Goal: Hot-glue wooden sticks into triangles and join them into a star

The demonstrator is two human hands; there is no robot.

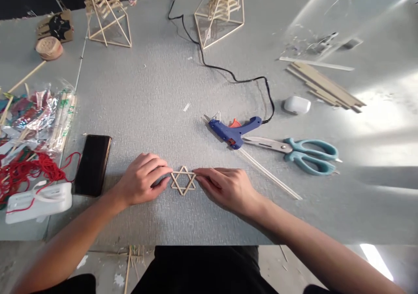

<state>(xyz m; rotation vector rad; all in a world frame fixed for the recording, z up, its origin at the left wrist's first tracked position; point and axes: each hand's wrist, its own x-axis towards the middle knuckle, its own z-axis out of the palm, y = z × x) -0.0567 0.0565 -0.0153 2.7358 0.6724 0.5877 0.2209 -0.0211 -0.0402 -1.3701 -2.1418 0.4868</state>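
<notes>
A small six-pointed star of thin wooden sticks (pixel 178 182) lies flat near the table's front edge, formed by two overlapping triangles. My left hand (pixel 143 180) pinches its upper left corner between fingers and thumb. At the upper right corner, my right hand (pixel 227 187) has its fingertips closed on the star's tip. Beyond my right hand rests a blue hot glue gun (pixel 225 131) on its wire stand, with a clear glue stick (pixel 269 174) trailing from its back. Scissors with teal handles (pixel 294 148) lie to the right, their blades touching the glue gun.
A black phone (pixel 93 165), red yarn (pixel 41 172) and a white plastic case (pixel 39 202) lie left. Stick pyramid frames (pixel 109 41) stand at the back. A black cord (pixel 225 70) crosses the table. White earbud case (pixel 297 105) and flat wooden strips (pixel 326 87) lie right.
</notes>
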